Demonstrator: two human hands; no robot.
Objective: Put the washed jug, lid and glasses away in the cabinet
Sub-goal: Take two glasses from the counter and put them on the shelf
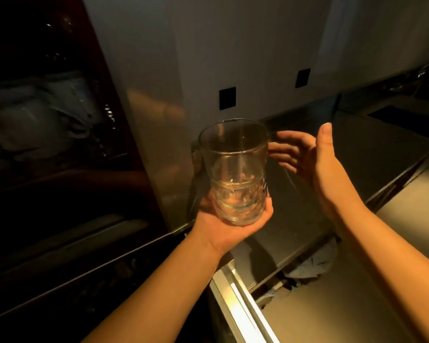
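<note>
Two stacked glasses cupped by left hand; right hand open, cabinet dim.

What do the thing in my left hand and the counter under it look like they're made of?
Stacked glasses held in the left hand: clear glass, smooth and glossy; the fingers show through, and the rims catch highlights.
Counter: probably brushed stainless steel, grey with a dull sheen and soft reflections.

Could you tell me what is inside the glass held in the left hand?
The glass looks empty; only fingers of the left hand show through its base. Water drops cannot be ruled out.
</note>
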